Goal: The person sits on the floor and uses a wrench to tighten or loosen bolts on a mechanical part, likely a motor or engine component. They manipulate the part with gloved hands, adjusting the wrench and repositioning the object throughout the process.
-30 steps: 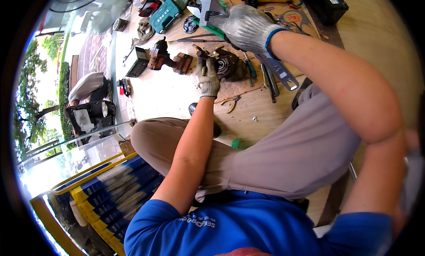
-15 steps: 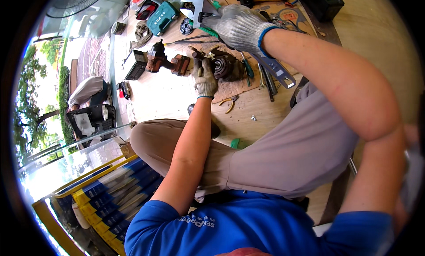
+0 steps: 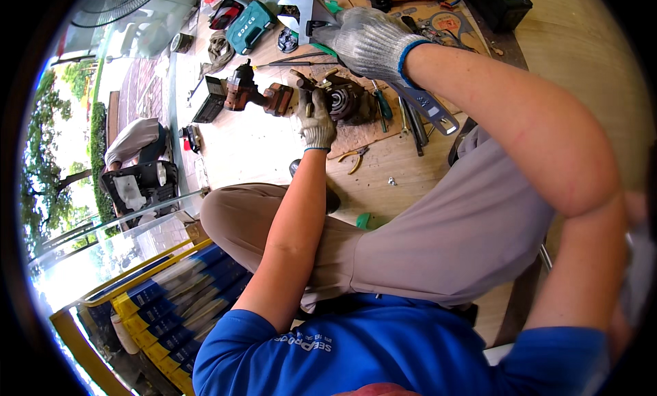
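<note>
My right hand point(image 3: 366, 45), in a knitted grey-white glove with a blue cuff, is closed around a large silver adjustable wrench point(image 3: 430, 110). Its broad jaw end sticks out to the left of the glove, and the handle runs back beneath my wrist. At the middle of the work area lies a dirty, dark metal machine part point(image 3: 354, 100) with a round, ringed face. My left hand point(image 3: 317, 125), gloved too, has its fingers bent against the left side of this part and holds it. The wrench is above and apart from the part.
Left of the part lies a cordless impact driver point(image 3: 256, 95). A teal tool case point(image 3: 250, 28) is farther back. Yellow-handled pliers point(image 3: 354, 160), a screwdriver point(image 3: 383, 105) and a small metal piece point(image 3: 392, 181) lie nearby. A black battery point(image 3: 496, 6) sits at the far right.
</note>
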A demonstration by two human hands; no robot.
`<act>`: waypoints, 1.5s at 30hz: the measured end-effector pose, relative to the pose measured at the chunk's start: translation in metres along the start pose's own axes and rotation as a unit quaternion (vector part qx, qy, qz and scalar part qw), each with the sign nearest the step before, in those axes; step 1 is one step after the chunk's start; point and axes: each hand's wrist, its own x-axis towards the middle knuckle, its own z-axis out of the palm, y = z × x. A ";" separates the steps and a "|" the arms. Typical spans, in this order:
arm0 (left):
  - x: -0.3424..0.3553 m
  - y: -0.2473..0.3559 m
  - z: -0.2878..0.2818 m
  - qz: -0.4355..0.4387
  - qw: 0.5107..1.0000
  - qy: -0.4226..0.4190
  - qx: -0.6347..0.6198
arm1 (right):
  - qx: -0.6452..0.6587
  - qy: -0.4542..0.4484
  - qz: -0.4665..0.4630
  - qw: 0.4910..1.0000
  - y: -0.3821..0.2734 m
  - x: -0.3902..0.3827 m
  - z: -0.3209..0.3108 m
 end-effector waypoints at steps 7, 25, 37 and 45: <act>-0.001 0.012 0.008 -0.100 0.988 0.011 -0.114 | 0.023 0.000 -0.013 1.000 0.004 -0.005 0.004; 0.005 0.010 -0.002 -0.061 0.994 0.014 -0.086 | 0.411 -0.342 0.238 0.811 -0.012 0.023 0.014; 0.002 0.010 -0.007 -0.114 0.987 0.009 -0.114 | 0.438 -0.411 0.233 0.765 -0.011 0.048 0.006; 0.003 0.003 0.001 -0.086 0.995 0.041 -0.040 | 0.462 -0.388 0.259 0.754 -0.034 0.046 0.016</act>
